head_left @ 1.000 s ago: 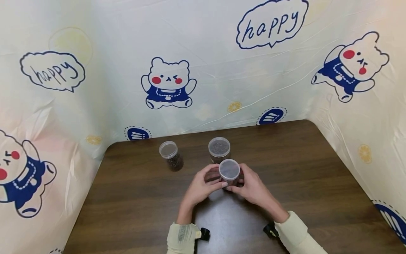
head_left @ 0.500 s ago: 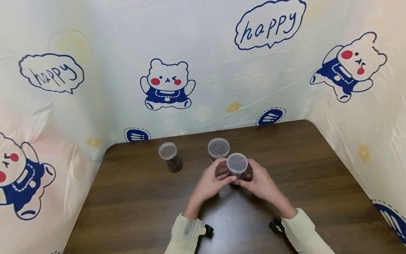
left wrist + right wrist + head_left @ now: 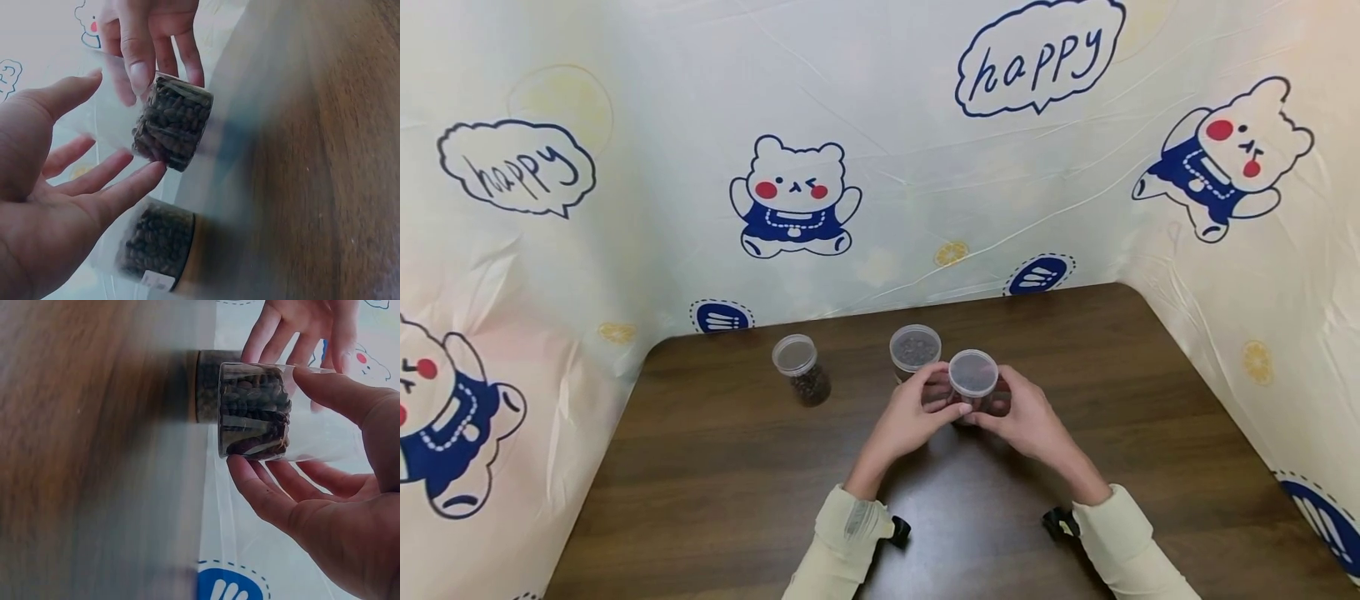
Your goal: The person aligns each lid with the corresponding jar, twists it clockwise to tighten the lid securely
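Observation:
Between my two hands is a clear round jar (image 3: 973, 375) with a translucent lid, its lower part filled with dark brown beans. The left hand (image 3: 917, 412) holds it from the left, thumb at the near side and fingers around the back. From the other side my right hand (image 3: 1030, 421) grips it with thumb and fingers. In the right wrist view the bean-filled base of this jar (image 3: 256, 412) sits between the right thumb and fingers, above the tabletop. Close behind the left fingers, a second lidded jar (image 3: 915, 348) is partly hidden by them.
A slimmer clear jar (image 3: 808, 379) of dark beans stands farther left on the brown wooden table (image 3: 722, 492). Printed cloth (image 3: 895, 183) with bears and "happy" bubbles hangs around the table's back and sides.
Both hands have carried the held jar rightward and a little away from the body, from in front of the second jar to its right side. The other jars stay put.

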`<state>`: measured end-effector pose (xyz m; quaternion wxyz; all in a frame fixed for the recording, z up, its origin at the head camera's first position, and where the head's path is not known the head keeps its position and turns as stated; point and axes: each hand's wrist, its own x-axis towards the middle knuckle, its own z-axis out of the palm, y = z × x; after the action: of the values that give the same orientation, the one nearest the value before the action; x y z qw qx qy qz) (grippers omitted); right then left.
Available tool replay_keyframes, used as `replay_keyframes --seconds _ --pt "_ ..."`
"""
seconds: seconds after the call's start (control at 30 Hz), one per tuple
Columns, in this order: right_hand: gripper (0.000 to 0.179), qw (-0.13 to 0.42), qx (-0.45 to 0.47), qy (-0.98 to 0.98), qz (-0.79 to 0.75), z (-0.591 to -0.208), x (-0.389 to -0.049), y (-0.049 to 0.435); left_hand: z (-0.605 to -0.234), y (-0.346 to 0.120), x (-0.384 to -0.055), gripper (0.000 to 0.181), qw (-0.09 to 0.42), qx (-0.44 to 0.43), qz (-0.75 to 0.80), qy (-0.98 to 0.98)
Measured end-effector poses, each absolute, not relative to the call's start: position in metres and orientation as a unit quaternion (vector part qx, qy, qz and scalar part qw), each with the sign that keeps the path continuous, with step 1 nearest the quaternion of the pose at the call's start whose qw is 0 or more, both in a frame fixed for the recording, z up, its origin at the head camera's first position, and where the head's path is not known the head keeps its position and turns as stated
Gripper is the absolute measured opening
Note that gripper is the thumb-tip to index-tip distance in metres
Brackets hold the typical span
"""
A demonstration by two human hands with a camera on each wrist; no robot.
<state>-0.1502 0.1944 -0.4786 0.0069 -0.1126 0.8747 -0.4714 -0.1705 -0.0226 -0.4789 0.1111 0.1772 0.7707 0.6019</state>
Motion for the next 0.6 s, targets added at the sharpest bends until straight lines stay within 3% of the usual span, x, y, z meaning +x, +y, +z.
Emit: replay_keyframes --seconds 0.6 --pt "0.067 0.002 -0.074 0.878 -0.473 -0.471 -0.165 0.220 -0.483 0.013 -0.193 0.058 0.096 0.178 0.618 0.759"
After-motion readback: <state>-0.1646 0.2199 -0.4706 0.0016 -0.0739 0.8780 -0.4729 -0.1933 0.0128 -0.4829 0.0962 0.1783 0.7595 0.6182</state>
